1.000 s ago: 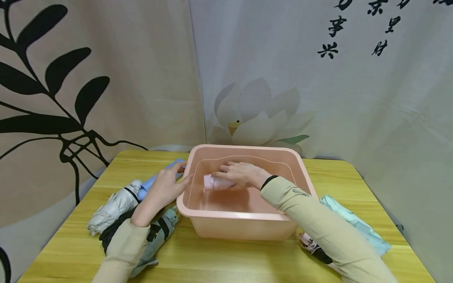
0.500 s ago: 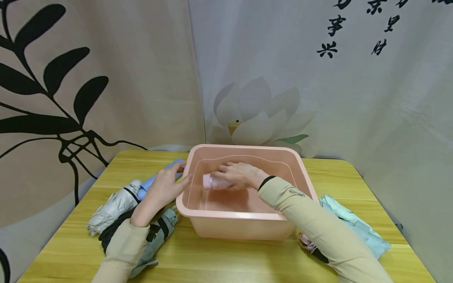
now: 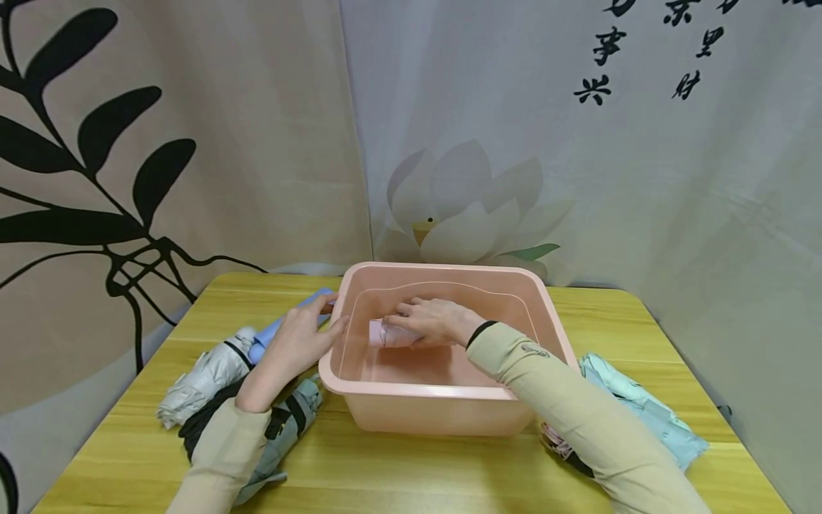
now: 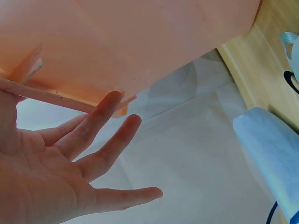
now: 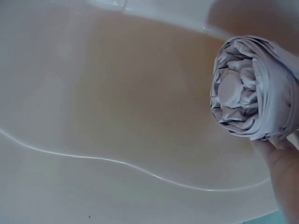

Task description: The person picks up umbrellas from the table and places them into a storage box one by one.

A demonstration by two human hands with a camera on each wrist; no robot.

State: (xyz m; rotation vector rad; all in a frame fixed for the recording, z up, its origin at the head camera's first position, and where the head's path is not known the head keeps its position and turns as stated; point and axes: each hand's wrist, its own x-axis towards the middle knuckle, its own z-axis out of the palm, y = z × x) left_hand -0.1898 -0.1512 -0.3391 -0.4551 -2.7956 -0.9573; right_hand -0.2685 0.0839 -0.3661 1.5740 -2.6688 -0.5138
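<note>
My right hand (image 3: 437,321) reaches down into a pink plastic basin (image 3: 443,415) and grips a rolled pale lilac umbrella (image 3: 387,334), which lies sideways over the basin floor. One end of this umbrella points left; the hand covers the other. In the right wrist view the gathered folds of the umbrella (image 5: 254,88) show around a round end, with fingers under it. My left hand (image 3: 302,339) touches the basin's left rim; in the left wrist view its fingers (image 4: 105,154) spread out nearly straight below the rim.
Left of the basin lie a blue umbrella (image 3: 277,334), a silver-grey one (image 3: 208,378), a black one (image 3: 199,422) and a grey-green one (image 3: 292,428). On the right are a mint umbrella (image 3: 648,407) and a pink-and-black one (image 3: 561,446), partly under the sleeve. A printed curtain (image 3: 270,143) hangs behind the wooden table (image 3: 359,471).
The lilac umbrella and right hand shift only very slightly within the basin, and the right sleeve drifts a little left. The left hand stays at the rim.
</note>
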